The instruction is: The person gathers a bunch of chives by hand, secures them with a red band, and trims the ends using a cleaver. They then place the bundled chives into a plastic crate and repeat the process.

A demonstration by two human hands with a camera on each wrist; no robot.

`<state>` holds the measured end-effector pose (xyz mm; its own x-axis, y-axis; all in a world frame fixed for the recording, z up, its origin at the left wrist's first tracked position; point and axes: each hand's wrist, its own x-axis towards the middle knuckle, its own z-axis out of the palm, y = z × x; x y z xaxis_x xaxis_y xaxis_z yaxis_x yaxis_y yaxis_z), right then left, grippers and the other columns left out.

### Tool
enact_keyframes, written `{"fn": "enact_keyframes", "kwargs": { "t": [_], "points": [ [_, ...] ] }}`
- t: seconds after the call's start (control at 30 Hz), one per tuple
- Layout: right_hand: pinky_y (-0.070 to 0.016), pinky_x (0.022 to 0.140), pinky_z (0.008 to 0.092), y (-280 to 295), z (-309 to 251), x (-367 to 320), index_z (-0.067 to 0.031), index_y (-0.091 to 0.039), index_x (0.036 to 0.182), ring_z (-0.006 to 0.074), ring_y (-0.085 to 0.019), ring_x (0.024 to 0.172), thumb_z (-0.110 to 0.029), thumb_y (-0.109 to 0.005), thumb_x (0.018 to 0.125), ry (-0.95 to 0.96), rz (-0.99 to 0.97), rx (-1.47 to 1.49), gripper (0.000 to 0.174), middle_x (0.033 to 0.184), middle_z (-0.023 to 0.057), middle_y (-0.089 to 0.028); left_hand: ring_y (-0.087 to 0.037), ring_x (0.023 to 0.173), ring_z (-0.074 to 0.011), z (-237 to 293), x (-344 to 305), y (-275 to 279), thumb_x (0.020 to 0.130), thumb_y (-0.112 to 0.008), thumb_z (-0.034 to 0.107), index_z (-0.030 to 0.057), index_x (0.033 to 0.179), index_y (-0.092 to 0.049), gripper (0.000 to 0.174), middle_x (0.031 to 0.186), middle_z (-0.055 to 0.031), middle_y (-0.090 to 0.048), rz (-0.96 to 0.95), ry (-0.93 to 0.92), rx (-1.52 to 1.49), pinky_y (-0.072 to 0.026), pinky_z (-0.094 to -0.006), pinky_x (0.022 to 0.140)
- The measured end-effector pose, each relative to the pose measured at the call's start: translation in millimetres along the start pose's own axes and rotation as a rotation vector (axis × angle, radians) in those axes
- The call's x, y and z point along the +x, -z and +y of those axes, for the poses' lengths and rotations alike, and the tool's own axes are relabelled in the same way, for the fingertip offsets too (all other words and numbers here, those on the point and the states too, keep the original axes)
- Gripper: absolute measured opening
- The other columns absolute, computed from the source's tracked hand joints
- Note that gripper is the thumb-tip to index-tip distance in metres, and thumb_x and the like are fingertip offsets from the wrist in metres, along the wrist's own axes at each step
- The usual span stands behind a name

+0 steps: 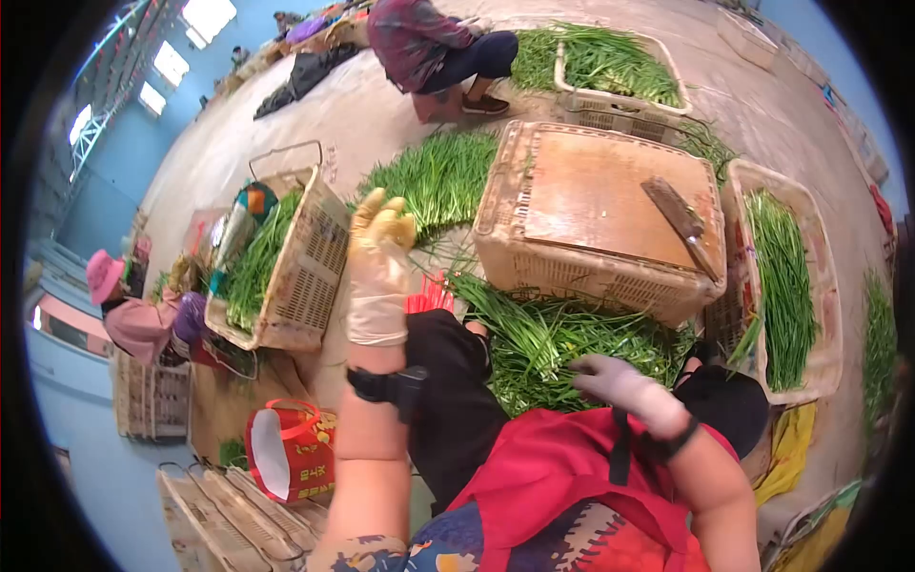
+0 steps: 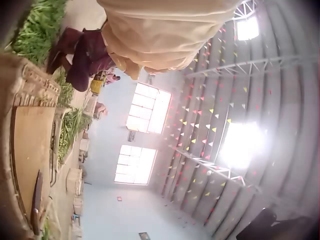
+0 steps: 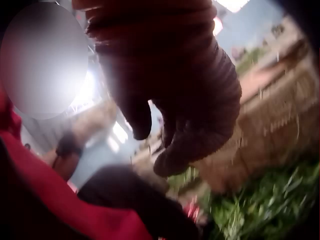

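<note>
My left hand (image 1: 381, 257), in a pale glove with yellowed fingertips, is raised beside a basket of greens, its fingers loosely bent around nothing. Low over a pile of long green chive-like stalks (image 1: 534, 334) between the knees hangs my right hand (image 1: 624, 389), also gloved. Its fingers are relaxed in the right wrist view, with no object between them. In front stands a plastic crate (image 1: 581, 276) topped by a wooden board (image 1: 600, 186). A knife (image 1: 675, 212) with a broad, dirty blade lies at the board's right side.
Filled crates flank the work spot: a tilted basket (image 1: 310, 257) at left, a long crate (image 1: 827, 315) at right. More greens (image 1: 438, 176) lie on the floor beyond. A person (image 1: 410, 48) squats ahead; another (image 1: 143, 319) sits at left near a red bag (image 1: 310, 458).
</note>
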<state>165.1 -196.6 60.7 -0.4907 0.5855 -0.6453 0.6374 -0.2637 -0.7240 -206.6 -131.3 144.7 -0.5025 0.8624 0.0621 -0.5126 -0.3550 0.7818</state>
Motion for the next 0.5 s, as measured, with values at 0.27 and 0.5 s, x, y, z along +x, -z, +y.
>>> {"fn": "enact_keyframes", "kwargs": {
  "t": [0.27,0.5],
  "points": [
    [-0.0375,0.11,0.0427,-122,32,248,-0.0108,-0.027,0.154,0.0372,-0.045,0.134,-0.054,-0.082,0.068,-0.086,0.5,-0.764,0.11,0.147,0.0212,-0.045,-0.068,0.082,-0.0227,-54,34,34,0.088,-0.066,-0.001,0.0067,0.118,-0.06,0.032,0.105,-0.0124,-0.068,0.163,0.163,-0.067,-0.0573,-0.0329,0.073],
    [-0.0356,0.106,0.0523,-112,58,304,-0.0226,-0.025,0.156,0.0338,-0.053,0.127,-0.043,-0.078,0.075,-0.507,0.279,-0.951,0.099,0.136,0.0166,-0.057,-0.069,0.078,-0.0227,-42,60,55,0.09,-0.065,0.002,0.0024,0.12,-0.057,0.031,0.103,-0.0138,-0.069,0.253,0.118,0.046,-0.0537,-0.0308,0.068]
  ]
}}
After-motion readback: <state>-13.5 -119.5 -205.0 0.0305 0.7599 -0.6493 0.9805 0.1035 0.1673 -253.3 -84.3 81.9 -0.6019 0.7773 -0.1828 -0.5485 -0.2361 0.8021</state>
